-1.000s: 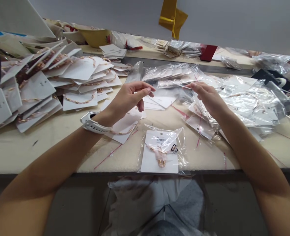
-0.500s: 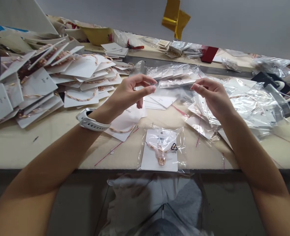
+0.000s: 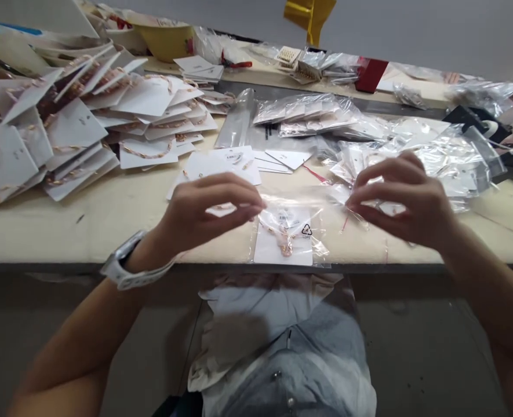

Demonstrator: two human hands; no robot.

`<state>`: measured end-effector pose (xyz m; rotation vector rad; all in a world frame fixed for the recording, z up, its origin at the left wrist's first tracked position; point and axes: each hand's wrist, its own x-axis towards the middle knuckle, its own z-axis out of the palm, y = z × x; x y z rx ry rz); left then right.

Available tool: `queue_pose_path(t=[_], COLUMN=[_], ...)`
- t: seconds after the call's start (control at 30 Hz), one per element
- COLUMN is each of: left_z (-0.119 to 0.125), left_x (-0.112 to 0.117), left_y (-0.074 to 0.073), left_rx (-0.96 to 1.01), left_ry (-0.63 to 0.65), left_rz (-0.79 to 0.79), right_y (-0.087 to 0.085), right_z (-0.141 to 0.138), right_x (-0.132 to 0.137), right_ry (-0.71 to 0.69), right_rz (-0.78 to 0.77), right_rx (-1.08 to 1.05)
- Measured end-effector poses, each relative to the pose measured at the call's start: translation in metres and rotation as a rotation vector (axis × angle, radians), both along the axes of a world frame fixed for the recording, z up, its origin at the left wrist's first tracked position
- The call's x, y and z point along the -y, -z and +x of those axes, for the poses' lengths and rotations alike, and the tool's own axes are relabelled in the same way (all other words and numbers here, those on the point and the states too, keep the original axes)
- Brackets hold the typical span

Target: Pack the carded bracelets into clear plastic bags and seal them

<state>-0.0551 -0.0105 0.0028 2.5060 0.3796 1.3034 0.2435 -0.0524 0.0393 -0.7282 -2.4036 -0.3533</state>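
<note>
At centre, our left hand point(image 3: 186, 214) is pinched narrow at the bag point(image 3: 287, 237); centre right, our right hand point(image 3: 421, 202) is narrow too; grips unclear.

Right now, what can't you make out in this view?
Head view, all:
Barcode digits: too small, blurred.
Whether left hand grips bag: blurred, clear film.
Whether right hand holds anything: blurred.
Cards behind left hand: partly covered by it.
Tape: top cut off by frame edge.
</note>
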Motion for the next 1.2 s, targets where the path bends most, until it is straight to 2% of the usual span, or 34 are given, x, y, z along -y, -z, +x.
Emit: queue_pose_path(t=[0.07,0.17,0.27,0.37,0.67,1.0,1.2], left_z=[-0.006,-0.012,-0.017,-0.020,-0.020,-0.021,-0.020], left_x=[0.018,0.033,0.038,0.039,0.041,0.043,0.042], left_y=[0.011,0.029,0.042,0.049,0.055,0.055,0.055], left_rx=[-0.072,-0.164,-0.173,-0.169,-0.237,-0.263,-0.278], left_ry=[-0.013,-0.040,-0.062,-0.097,-0.116,-0.148,-0.131], left_rz=[0.048,0.100,0.137,0.130,0.123,0.083,0.141], right_y=[0.016,0.040,0.055,0.063,0.076,0.070,0.074], right_z=[-0.002,-0.007,-0.011,-0.014,-0.016,-0.018,-0.017], right_x=[0.024,0.048,0.058,0.061,0.061,0.063,0.065], right_ry=[0.035,0.084,0.104,0.117,0.118,0.129,0.106], right_rz=[0.035,0.096,0.127,0.129,0.215,0.260,0.248], right_rx=[0.021,0.050,0.049,0.032,0.111,0.144,0.166])
